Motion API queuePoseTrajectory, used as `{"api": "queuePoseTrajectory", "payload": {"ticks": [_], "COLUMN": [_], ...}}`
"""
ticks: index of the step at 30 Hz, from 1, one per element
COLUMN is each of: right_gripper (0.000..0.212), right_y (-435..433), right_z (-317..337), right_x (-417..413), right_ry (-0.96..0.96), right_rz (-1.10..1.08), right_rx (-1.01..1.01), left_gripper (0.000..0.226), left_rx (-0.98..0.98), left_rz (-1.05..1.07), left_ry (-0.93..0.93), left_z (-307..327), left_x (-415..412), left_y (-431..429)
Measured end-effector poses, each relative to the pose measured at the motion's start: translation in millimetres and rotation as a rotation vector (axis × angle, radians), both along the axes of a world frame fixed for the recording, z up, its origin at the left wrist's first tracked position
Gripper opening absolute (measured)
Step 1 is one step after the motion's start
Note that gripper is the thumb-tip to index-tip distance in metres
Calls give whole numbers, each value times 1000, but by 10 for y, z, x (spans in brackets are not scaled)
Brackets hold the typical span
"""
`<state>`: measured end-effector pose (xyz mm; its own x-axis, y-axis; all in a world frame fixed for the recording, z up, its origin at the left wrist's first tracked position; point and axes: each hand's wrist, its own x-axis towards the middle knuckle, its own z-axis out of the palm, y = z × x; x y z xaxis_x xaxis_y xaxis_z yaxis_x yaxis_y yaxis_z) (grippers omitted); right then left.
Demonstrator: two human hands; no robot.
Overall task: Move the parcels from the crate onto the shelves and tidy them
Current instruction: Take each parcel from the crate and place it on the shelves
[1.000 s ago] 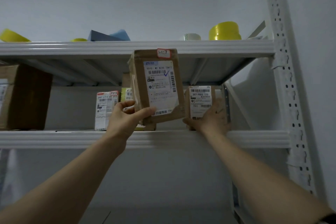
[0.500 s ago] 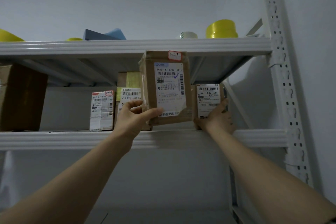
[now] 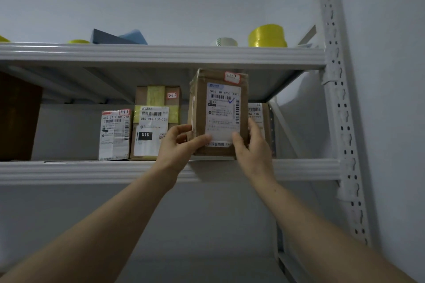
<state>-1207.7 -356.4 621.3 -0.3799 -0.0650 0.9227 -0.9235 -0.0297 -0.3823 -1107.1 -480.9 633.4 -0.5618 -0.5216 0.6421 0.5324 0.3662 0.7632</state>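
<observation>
Placing was in hand: the left grip [image 3: 177, 148] and right grip [image 3: 253, 148] were clamped on the brown parcel [image 3: 218, 108], upright at the front edge of the middle shelf [image 3: 92, 171], perhaps just touching it. Next it likely needed sliding back between the taped parcel [image 3: 155, 122] and the end parcel [image 3: 261, 115].

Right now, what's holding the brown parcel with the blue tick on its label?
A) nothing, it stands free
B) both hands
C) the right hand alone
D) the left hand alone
B: the left hand and the right hand each grip a lower side of the parcel.
</observation>
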Motion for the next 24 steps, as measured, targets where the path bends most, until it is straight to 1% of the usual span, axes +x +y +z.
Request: {"api": "queuePoseTrajectory", "payload": {"ticks": [2, 6, 9, 13, 17, 20, 22, 24], "right_gripper": [47, 52, 57, 60, 63, 64, 66, 67], "right_y": [-32, -85, -126, -183, -228, -223, -203, -182], "right_z": [-22, -71, -105, -143, -103, -37, 1, 10], "right_x": [-39, -73, -51, 7, 0, 9, 18, 20], "right_ry": [10, -4, -4, 11, -43, -72, -85, -80], "right_rz": [-43, -95, -116, -107, -120, -196, -237, -263], "right_rx": [19, 84, 88, 85, 154, 215, 239, 241], "left_gripper": [52, 48, 43, 44, 41, 33, 34, 39], "left_rx": [-61, -131, -160, -164, -148, -173, -209, -244], "left_rz": [43, 94, 129, 163, 177, 236, 296, 380], "left_ry": [-26, -64, -50, -10, -3, -16, -50, -82], "left_z": [-27, -64, -87, -130, -173, -146, -119, -100], "left_x": [-19, -17, 29, 74, 50, -6, -49, -71], "left_y": [1, -21, -45, -94, -118, -164, -196, -195]}}
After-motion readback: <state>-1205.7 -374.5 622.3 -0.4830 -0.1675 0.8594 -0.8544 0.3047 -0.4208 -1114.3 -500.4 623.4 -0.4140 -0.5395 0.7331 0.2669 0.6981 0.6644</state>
